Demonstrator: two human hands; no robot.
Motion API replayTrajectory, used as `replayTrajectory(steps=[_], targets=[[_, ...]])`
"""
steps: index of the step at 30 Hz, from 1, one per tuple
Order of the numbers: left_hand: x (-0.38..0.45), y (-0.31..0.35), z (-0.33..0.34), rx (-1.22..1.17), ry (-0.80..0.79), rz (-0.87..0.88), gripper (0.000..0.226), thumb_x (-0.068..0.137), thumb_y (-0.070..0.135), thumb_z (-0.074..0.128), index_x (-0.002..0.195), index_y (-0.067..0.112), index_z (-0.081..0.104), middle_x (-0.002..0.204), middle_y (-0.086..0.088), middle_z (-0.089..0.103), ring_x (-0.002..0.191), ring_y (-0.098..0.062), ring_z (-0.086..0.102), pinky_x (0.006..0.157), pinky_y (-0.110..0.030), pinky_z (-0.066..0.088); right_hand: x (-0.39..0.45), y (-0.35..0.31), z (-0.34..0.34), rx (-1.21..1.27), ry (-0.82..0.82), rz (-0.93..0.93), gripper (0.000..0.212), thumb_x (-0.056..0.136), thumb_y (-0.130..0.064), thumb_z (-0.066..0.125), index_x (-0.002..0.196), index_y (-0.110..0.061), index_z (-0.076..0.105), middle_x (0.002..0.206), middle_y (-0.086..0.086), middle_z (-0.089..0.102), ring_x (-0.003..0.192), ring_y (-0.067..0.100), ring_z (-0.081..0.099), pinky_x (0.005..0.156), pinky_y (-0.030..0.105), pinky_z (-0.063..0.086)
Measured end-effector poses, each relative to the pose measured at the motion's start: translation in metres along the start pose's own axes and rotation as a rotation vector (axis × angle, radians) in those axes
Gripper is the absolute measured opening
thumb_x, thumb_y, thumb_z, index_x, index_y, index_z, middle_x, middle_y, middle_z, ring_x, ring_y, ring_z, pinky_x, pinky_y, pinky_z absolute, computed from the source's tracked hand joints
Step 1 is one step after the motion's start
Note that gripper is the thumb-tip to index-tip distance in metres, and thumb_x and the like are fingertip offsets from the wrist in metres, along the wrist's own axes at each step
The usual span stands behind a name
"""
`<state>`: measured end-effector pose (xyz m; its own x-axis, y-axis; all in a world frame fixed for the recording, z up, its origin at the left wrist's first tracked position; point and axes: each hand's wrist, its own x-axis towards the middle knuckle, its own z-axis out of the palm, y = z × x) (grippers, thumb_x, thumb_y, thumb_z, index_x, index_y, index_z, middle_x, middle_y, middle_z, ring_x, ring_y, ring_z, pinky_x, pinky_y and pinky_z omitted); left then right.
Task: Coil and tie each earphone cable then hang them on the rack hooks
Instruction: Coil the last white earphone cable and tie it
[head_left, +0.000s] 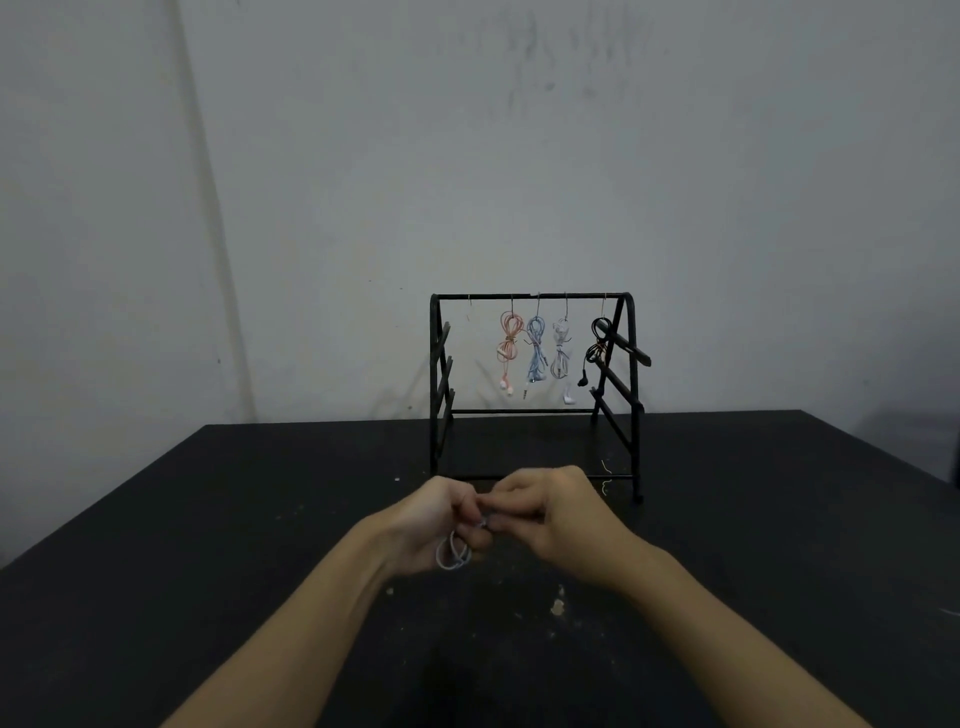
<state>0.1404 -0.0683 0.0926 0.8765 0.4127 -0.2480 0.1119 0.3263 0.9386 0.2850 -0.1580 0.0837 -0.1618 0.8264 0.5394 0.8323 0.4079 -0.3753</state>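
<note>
Both forearms reach in from the near edge, meeting over the black table (260, 493). Left hand (441, 514) curls its fingers round a coiled white earphone cable (453, 556), loops hanging below the palm, likely to keep the coil from springing apart. Right hand (540, 512) pinches at the coil's top, apparently working a tie; the tie itself is too small and blurred to confirm. Far side: rack (535, 297) holds four tied earphones, pink (508, 343), blue (535, 348), white (560, 348), black (597, 345). One hook (469, 306), leftmost, hangs free, presumably for this cable.
</note>
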Motion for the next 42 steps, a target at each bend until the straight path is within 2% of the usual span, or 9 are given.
replayTrajectory(steps=[6, 9, 14, 18, 26, 31, 36, 38, 42], targets=[[-0.005, 0.001, 0.003, 0.207, 0.026, 0.065, 0.032, 0.091, 0.000, 0.030, 0.117, -0.003, 0.048, 0.066, 0.000, 0.050, 0.056, -0.005, 0.045, 0.057, -0.018, 0.041, -0.004, 0.005, 0.000, 0.109, 0.021, 0.126, 0.022, 0.085, -0.011, 0.067, 0.105, -0.014, 0.072, 0.097, 0.001, 0.068, 0.067, -0.004, 0.058, 0.067, 0.013, 0.049], [-0.006, 0.001, 0.002, 0.240, 0.014, 0.047, 0.033, 0.098, 0.016, 0.037, 0.124, 0.005, 0.053, 0.077, -0.001, 0.057, 0.078, -0.013, 0.058, 0.076, -0.034, 0.052, -0.004, 0.010, -0.003, 0.193, 0.040, 0.196, 0.021, 0.084, -0.008, 0.067, 0.102, -0.014, 0.073, 0.092, -0.005, 0.067, 0.067, -0.005, 0.059, 0.064, 0.011, 0.047], [-0.003, 0.004, 0.004, 0.471, 0.115, 0.034, 0.024, 0.099, 0.023, 0.039, 0.099, 0.007, 0.057, 0.080, -0.001, 0.051, 0.069, -0.009, 0.052, 0.061, -0.022, 0.043, -0.008, 0.017, 0.000, 0.236, 0.096, 0.266, 0.017, 0.083, -0.005, 0.068, 0.096, -0.012, 0.075, 0.085, -0.010, 0.065, 0.066, -0.005, 0.058, 0.061, 0.011, 0.045], [0.002, 0.005, 0.004, 0.565, 0.177, 0.000, 0.031, 0.099, 0.029, 0.038, 0.100, 0.008, 0.061, 0.073, 0.002, 0.048, 0.063, -0.007, 0.041, 0.059, -0.021, 0.034, -0.010, 0.023, 0.004, 0.249, 0.145, 0.279, 0.016, 0.082, -0.007, 0.069, 0.095, -0.013, 0.075, 0.088, -0.007, 0.068, 0.069, -0.001, 0.061, 0.064, 0.012, 0.047], [0.022, -0.008, 0.005, 0.331, 0.228, -0.055, 0.033, 0.100, 0.028, 0.031, 0.078, 0.013, 0.051, 0.059, 0.005, 0.036, 0.053, -0.007, 0.030, 0.052, -0.021, 0.025, -0.014, 0.039, 0.018, 0.459, 0.266, 0.408, 0.022, 0.080, -0.002, 0.069, 0.090, -0.022, 0.073, 0.088, -0.002, 0.071, 0.083, 0.019, 0.066, 0.074, 0.024, 0.055], [0.051, -0.037, 0.010, 0.300, 0.339, 0.132, 0.034, 0.100, 0.024, 0.032, 0.071, 0.017, 0.048, 0.054, 0.010, 0.041, 0.048, -0.004, 0.037, 0.050, -0.019, 0.030, -0.017, 0.057, 0.028, 0.712, 0.361, 0.590, 0.048, 0.080, 0.005, 0.066, 0.123, -0.013, 0.058, 0.104, -0.001, 0.066, 0.094, 0.007, 0.064, 0.082, 0.018, 0.053], [0.082, -0.056, 0.005, 0.396, 0.599, 0.285, 0.037, 0.101, 0.024, 0.029, 0.070, 0.016, 0.046, 0.057, 0.009, 0.044, 0.055, -0.007, 0.040, 0.057, -0.024, 0.032, -0.022, 0.104, 0.030, 0.363, 0.464, 0.828, 0.035, 0.084, -0.013, 0.067, 0.118, -0.006, 0.063, 0.095, 0.001, 0.068, 0.090, 0.010, 0.061, 0.080, 0.018, 0.046], [0.093, -0.065, 0.001, 0.418, 0.642, 0.318, 0.037, 0.102, 0.025, 0.028, 0.070, 0.016, 0.044, 0.053, 0.012, 0.045, 0.055, -0.006, 0.040, 0.057, -0.023, 0.032, -0.024, 0.128, 0.032, 0.162, 0.477, 0.922, 0.028, 0.087, -0.021, 0.063, 0.112, -0.007, 0.067, 0.088, 0.004, 0.069, 0.098, 0.018, 0.060, 0.086, 0.027, 0.047], [0.107, -0.080, -0.013, 0.416, 0.695, 0.377, 0.038, 0.101, 0.026, 0.029, 0.067, 0.017, 0.041, 0.060, 0.006, 0.036, 0.058, -0.009, 0.032, 0.058, -0.027, 0.028, -0.011, 0.157, 0.036, -0.182, 0.374, 1.063, 0.025, 0.091, -0.028, 0.056, 0.103, -0.010, 0.069, 0.102, 0.013, 0.066, 0.111, 0.029, 0.048, 0.090, 0.038, 0.046]])
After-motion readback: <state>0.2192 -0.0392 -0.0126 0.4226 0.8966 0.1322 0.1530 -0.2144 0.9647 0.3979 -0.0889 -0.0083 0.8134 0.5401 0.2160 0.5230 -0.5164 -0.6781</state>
